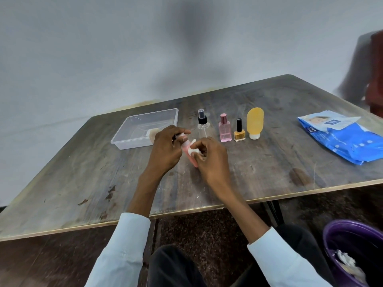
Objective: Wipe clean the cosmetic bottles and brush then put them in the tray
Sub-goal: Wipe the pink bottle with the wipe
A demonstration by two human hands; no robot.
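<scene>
Hands grip things: left [165, 148] a pink bottle [191, 155], right [209, 157] a white wipe [192, 150]; wipes pack [344, 135] lettering unreadable.

Scuffed dark wooden table [269, 172] with a pale edge fills the middle of the frame, plain grey wall [103, 48] behind it. Blue pack of wet wipes [344, 137] lies at the right side of the table. Purple bin [331, 241] in the bottom right corner, white crumpled stuff inside. Something dark reddish [375, 73], blurry, at the right edge.
</scene>
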